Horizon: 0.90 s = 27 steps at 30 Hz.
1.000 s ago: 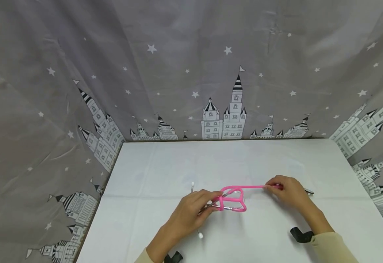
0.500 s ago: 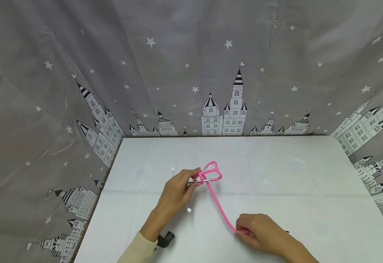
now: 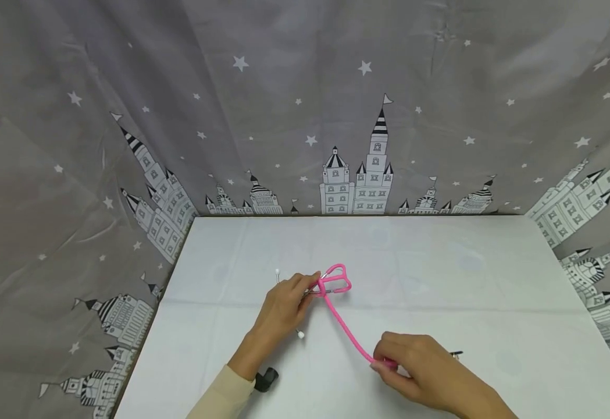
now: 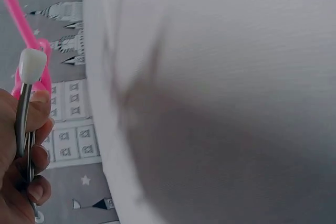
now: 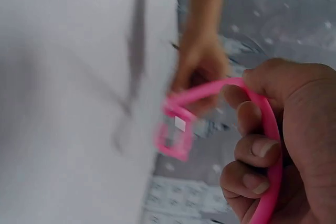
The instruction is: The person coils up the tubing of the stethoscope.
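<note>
My left hand [image 3: 279,308] grips the metal headset of a pink stethoscope [image 3: 338,278] above the table. White ear tips [image 3: 300,334] stick out on both sides of that hand; one ear tip [image 4: 32,65] shows close up in the left wrist view. Pink tubing is looped round the metal arms just past the fingertips. From there the tubing [image 5: 210,92] runs down to my right hand [image 3: 420,368], whose fingers curl round it. Behind the right hand a small dark and silver end, likely the chest piece [image 3: 456,354], peeks out, mostly hidden.
A white table [image 3: 221,349] lies under both hands. Grey curtain cloth [image 3: 284,87] printed with castles and stars rises at its back and sides. A black wrist device [image 3: 266,379] sits by the left sleeve [image 3: 223,396].
Over the second, the left hand moved slightly left and away with the headset. The right hand came left and nearer, so the once-level tubing now slants down; little has moved since half a second ago.
</note>
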Tool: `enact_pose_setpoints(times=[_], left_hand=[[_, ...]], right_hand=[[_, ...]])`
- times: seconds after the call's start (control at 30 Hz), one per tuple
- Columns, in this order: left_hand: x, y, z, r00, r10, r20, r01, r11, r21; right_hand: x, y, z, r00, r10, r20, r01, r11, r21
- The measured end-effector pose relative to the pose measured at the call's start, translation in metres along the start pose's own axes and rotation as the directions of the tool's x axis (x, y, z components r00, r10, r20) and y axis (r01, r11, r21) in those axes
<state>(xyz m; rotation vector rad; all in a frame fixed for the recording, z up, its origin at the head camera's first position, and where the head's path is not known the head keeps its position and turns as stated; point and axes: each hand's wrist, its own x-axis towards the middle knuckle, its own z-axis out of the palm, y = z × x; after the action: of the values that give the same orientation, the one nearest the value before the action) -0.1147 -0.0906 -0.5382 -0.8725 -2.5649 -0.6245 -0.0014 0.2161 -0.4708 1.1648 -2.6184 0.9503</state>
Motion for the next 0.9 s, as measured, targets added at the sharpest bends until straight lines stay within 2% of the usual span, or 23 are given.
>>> enact_pose_setpoints(times=[0.13, 0.4, 0.53, 0.6, 0.73, 0.8, 0.9], left_hand=[[-0.010, 0.005, 0.009, 0.998, 0.044, 0.038, -0.044, 0.999, 0.011], [-0.021, 0.031, 0.015, 0.984, 0.100, 0.149, -0.101, 0.995, 0.000], [-0.021, 0.048, 0.015, 0.973, 0.156, 0.172, -0.155, 0.988, -0.018], [-0.021, 0.058, 0.016, 0.962, 0.212, 0.170, -0.210, 0.977, -0.030], [-0.024, 0.076, 0.015, 0.930, 0.325, 0.169, -0.320, 0.946, -0.057], [-0.026, 0.082, 0.013, 0.917, 0.358, 0.178, -0.350, 0.934, -0.074], [-0.029, 0.088, 0.008, 0.905, 0.372, 0.205, -0.357, 0.928, -0.107]], right_hand=[[0.010, 0.007, -0.023, 0.998, 0.022, -0.059, -0.025, 0.999, -0.047], [0.032, 0.020, -0.058, 1.000, 0.012, -0.025, -0.012, 1.000, 0.009], [0.040, 0.030, -0.069, 0.997, 0.005, -0.074, -0.007, 0.999, -0.032], [0.042, 0.038, -0.073, 0.994, 0.002, -0.109, -0.008, 0.998, -0.055], [0.046, 0.053, -0.072, 0.990, -0.001, -0.144, -0.007, 0.999, -0.053], [0.047, 0.061, -0.067, 0.990, 0.010, -0.139, -0.016, 0.999, -0.040], [0.047, 0.073, -0.059, 0.991, 0.044, -0.129, -0.047, 0.999, -0.020]])
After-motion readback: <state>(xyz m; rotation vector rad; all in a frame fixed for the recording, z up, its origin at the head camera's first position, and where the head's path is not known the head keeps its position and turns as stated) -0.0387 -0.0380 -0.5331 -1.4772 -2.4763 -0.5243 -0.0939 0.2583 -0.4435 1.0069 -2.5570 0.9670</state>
